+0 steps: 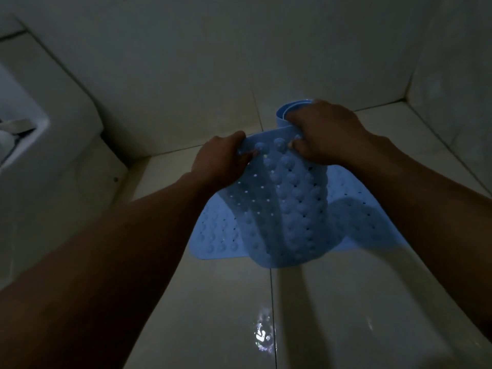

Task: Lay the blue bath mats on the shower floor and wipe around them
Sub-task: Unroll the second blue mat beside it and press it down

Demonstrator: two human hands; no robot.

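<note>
Blue rubber, studded with suction cups, hangs between both hands: the left hand (223, 158) and right hand (324, 134) each pinch the top edge of a bath mat (290, 209), fingers pressed together on it. It drapes over another mat (367, 222) lying flat on the tiled shower floor (213, 302), probably lifted to unroll its curled far end and line it up.
</note>
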